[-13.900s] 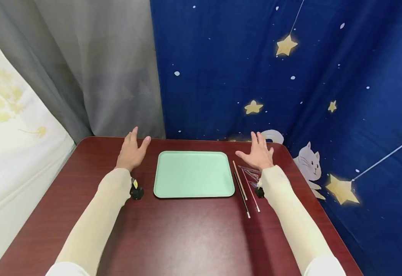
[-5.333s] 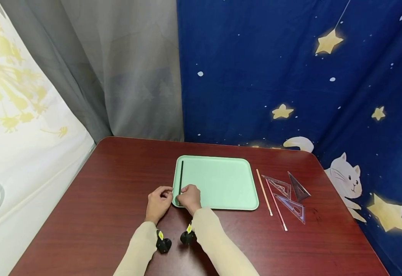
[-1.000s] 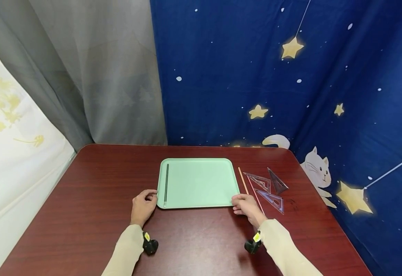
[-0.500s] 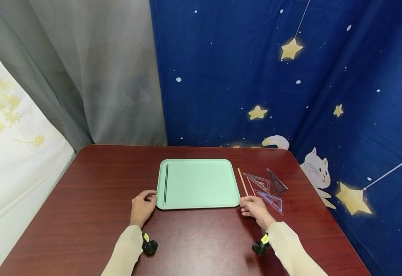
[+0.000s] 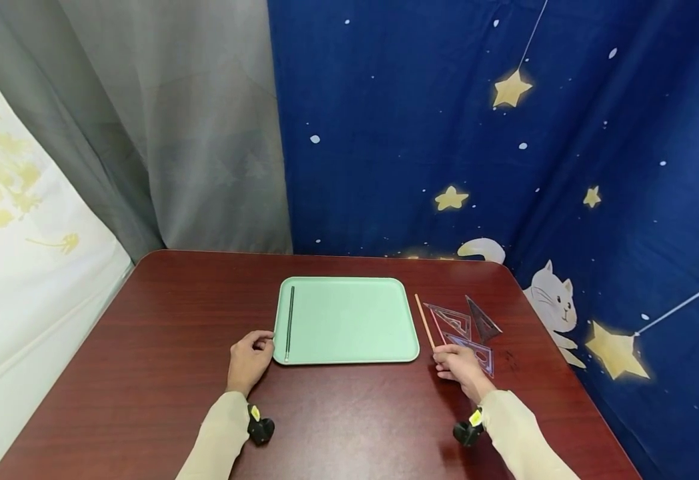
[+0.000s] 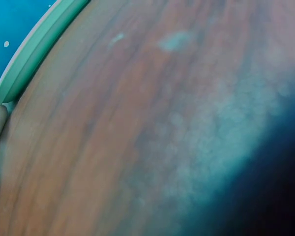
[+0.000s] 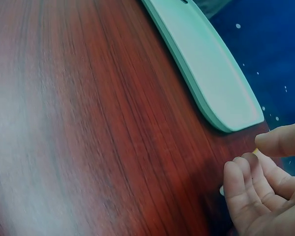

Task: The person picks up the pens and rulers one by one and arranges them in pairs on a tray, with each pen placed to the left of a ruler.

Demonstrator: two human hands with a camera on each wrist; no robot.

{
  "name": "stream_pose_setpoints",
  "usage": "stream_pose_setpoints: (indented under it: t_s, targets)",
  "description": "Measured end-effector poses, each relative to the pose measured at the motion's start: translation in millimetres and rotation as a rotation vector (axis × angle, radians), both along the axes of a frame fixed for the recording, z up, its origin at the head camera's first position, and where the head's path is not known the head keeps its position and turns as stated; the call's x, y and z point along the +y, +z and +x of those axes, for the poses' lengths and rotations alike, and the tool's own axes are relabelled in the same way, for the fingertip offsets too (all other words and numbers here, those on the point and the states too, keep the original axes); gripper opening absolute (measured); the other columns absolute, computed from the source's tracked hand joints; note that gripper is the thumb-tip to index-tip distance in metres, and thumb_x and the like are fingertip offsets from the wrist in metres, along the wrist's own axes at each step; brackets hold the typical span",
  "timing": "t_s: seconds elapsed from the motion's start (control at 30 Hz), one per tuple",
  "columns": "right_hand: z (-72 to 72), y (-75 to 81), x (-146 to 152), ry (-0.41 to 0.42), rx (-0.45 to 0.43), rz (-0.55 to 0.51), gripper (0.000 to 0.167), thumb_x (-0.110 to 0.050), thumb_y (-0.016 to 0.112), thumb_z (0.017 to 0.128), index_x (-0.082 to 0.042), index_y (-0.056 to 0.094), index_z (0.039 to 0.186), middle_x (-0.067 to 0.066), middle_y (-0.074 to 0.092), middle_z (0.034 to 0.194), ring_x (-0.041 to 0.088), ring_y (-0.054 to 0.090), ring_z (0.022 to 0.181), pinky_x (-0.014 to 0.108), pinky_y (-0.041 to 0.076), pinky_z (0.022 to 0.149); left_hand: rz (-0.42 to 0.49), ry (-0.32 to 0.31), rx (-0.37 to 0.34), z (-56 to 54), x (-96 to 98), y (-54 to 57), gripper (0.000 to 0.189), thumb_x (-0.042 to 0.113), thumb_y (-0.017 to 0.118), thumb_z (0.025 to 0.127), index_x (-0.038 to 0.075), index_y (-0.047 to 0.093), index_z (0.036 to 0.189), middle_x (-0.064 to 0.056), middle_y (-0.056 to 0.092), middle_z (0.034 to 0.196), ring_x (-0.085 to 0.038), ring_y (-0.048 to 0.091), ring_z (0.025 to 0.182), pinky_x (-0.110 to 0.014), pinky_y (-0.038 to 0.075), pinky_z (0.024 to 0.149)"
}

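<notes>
At its near left corner, the pale green tray (image 5: 349,321) is held between the thumb and fingers of my left hand (image 5: 249,359). The left wrist view has a fingertip right against the tray rim (image 6: 34,49). A black pencil (image 5: 289,325) lies lengthwise inside the tray along its left side. Right of the tray, my right hand (image 5: 462,368) pinches the near end of a natural-wood pencil (image 5: 424,321); that end is hidden by the fingers. In the right wrist view a yellowish bit shows between the thumb (image 7: 280,141) and forefinger.
Next to the wooden pencil lies a red pencil (image 5: 437,328), partly under the right hand. Clear set squares, one purplish (image 5: 480,353), one outlined in pink (image 5: 454,319) and one dark (image 5: 481,320), lie beyond it. Curtains hang behind the dark red table (image 5: 337,420).
Over the last second my right hand has moved right, from the tray's near right corner to the wooden pencil. Earlier the black pencil was put into the tray. My left hand stays put.
</notes>
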State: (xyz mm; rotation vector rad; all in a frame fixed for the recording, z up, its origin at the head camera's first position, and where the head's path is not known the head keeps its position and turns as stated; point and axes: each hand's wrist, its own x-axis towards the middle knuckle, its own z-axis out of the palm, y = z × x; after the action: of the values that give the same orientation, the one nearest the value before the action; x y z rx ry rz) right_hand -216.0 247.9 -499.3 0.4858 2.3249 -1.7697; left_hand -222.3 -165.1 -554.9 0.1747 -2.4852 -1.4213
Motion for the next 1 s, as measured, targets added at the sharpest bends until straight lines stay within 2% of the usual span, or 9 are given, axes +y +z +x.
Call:
stream_pose_setpoints:
  t_s: [0.4,0.7,0.9,1.0]
  targets:
    - [-0.5,0.7,23.2,-0.012,0.008,0.018,0.033,-0.002,0.056,0.089,0.017,0.054,0.116,0.0,0.062,0.075,0.009,0.056,0.064,0.021,0.052,0.057,0.012,-0.012,0.002,-0.3,0.5,0.8,0.017,0.011,0.059,0.089,0.01,0.072,0.1,-0.005,0.068,0.082,-0.007,0.057,0.064,-0.022,0.047,0.065]
    - [-1.7,3.2,37.2,-0.005,-0.021,0.108,0.035,-0.006,0.056,0.091,0.013,0.054,0.121,0.004,0.064,0.084,0.011,0.058,0.069,0.026,0.053,0.063,0.015,-0.005,0.0,-0.4,-0.3,0.3,0.017,0.011,0.059,0.088,0.01,0.072,0.1,-0.005,0.067,0.081,-0.007,0.057,0.063,-0.021,0.047,0.064]
    - [-5.5,1.8,45.8,-0.03,-0.003,0.184,0.038,-0.005,0.059,0.085,0.013,0.055,0.119,0.0,0.061,0.076,0.01,0.056,0.068,0.022,0.05,0.059,0.005,-0.006,0.002,-1.2,-0.7,-2.6,0.018,0.011,0.059,0.089,0.01,0.072,0.1,-0.005,0.068,0.082,-0.005,0.056,0.063,-0.021,0.046,0.064]
    - [-7.1,0.1,51.2,-0.043,0.006,0.227,0.04,-0.004,0.06,0.083,0.013,0.054,0.12,0.0,0.064,0.078,0.009,0.056,0.068,0.022,0.049,0.058,0.013,-0.005,0.007,-1.6,-0.3,-3.1,0.017,0.011,0.059,0.088,0.011,0.072,0.099,-0.004,0.067,0.081,-0.006,0.056,0.063,-0.021,0.046,0.064]
